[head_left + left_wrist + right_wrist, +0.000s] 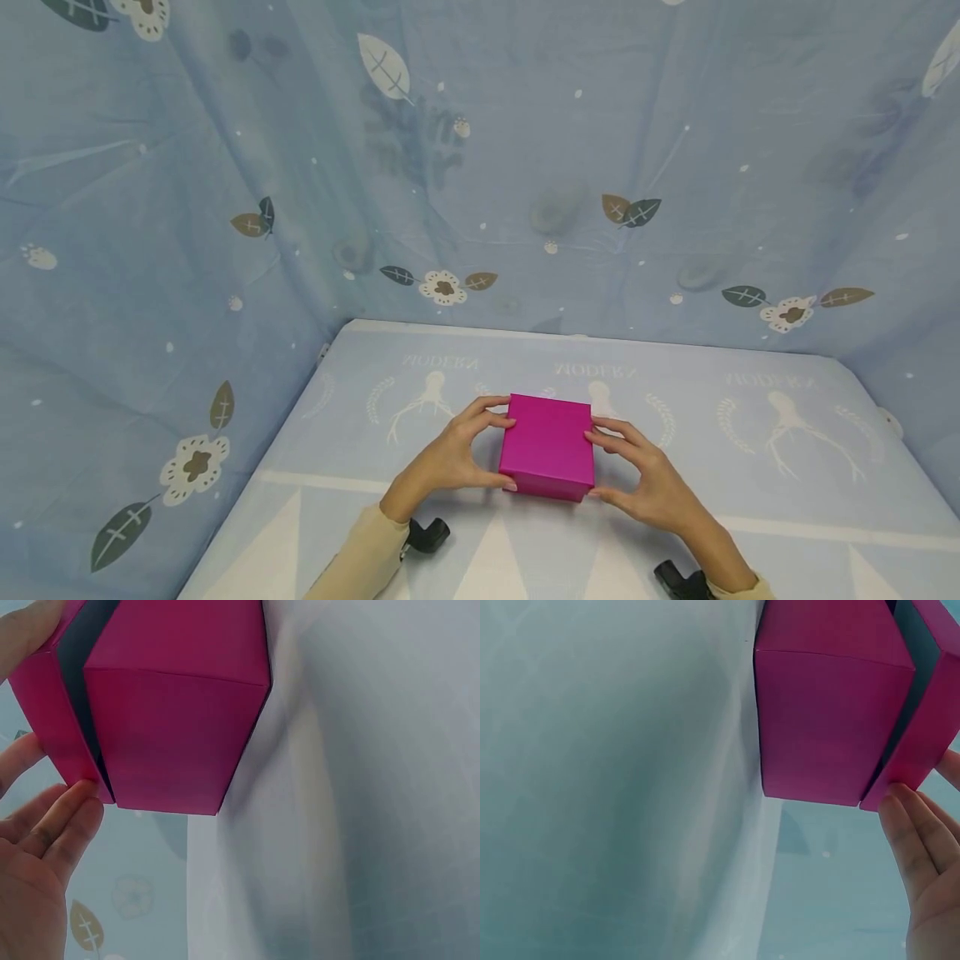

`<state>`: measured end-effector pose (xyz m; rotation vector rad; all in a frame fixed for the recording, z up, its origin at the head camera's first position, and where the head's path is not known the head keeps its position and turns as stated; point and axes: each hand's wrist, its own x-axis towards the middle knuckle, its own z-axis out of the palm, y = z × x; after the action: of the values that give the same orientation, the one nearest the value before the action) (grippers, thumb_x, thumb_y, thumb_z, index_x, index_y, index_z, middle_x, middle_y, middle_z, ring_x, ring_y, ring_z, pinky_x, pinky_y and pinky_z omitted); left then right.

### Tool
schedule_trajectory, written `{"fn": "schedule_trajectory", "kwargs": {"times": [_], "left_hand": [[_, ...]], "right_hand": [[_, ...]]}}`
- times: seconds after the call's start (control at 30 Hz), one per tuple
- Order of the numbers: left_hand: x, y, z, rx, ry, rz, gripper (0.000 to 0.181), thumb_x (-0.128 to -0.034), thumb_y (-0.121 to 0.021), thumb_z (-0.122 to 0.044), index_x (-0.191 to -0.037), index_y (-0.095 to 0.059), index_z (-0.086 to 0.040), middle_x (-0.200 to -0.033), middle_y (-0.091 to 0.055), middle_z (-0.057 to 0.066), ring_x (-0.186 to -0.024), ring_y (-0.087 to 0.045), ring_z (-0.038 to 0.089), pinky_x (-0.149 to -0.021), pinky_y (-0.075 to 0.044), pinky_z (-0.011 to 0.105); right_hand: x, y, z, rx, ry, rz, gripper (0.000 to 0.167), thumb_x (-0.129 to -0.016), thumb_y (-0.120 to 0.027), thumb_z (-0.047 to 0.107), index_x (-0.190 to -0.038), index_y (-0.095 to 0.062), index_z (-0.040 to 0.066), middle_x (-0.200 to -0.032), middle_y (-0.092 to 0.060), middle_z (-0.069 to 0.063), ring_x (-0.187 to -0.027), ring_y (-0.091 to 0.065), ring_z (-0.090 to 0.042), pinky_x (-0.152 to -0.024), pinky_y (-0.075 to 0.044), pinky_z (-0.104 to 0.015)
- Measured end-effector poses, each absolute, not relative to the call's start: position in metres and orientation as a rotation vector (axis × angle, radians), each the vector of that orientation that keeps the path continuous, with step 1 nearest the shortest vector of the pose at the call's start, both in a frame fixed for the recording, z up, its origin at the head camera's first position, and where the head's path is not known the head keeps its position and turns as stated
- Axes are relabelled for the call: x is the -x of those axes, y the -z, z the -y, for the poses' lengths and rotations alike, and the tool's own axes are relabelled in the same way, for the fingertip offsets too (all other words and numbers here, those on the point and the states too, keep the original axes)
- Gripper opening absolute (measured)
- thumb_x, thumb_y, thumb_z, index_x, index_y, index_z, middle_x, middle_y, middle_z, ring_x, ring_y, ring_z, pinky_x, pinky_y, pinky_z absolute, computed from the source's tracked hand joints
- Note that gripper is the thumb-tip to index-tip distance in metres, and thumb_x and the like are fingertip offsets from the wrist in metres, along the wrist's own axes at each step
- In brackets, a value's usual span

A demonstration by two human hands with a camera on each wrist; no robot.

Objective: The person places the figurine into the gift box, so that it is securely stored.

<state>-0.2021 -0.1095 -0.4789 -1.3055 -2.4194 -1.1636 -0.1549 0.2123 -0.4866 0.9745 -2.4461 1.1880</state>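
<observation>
A magenta box stands on the table in front of the person, its lid (551, 437) facing the head camera. My left hand (456, 452) grips the lid's left side, thumb at the near corner and fingertips farther back. On the opposite side my right hand (651, 485) holds the lid in the same way. Both wrist views show the lid raised off the box base (169, 735), tilted with a dark gap that is wider at the near edge. The base (825, 724) rests on the table. What lies inside the box is hidden.
A pale, patterned cloth covers the table (315, 446). Blue curtains (517, 167) with leaf and flower prints hang behind it and at the sides. Black wrist devices (429, 536) sit below each hand.
</observation>
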Motion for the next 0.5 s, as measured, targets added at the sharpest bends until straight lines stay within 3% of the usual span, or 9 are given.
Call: {"fn": "schedule_trajectory", "kwargs": {"times": [0.3,0.5], "left_hand": [[0.2029,0.4815,0.1103,1.296,1.152,2.438,0.072,-0.0663,-0.091,-0.038,-0.124,-0.058,-0.011,-0.15,-0.041,0.014,-0.136,-0.046,0.03,-0.106,-0.047,0.043],[0.2029,0.4822,0.1101,1.296,1.153,2.429,0.074,-0.067,-0.09,-0.038,-0.127,-0.057,-0.01,-0.151,-0.042,0.013,-0.136,-0.046,0.03,-0.108,-0.046,0.042]], "right_hand": [[0.1545,0.4871,-0.2108,-0.98,-1.098,2.431,0.075,-0.069,-0.09,0.024,-0.135,-0.058,0.009,-0.141,-0.05,-0.012,-0.127,-0.049,-0.026,-0.095,-0.049,-0.016],[0.156,0.4897,-0.2114,-0.966,-1.119,2.452,0.076,-0.069,-0.09,0.024,-0.136,-0.057,0.008,-0.143,-0.049,-0.013,-0.131,-0.047,-0.027,-0.105,-0.035,-0.008]]}}
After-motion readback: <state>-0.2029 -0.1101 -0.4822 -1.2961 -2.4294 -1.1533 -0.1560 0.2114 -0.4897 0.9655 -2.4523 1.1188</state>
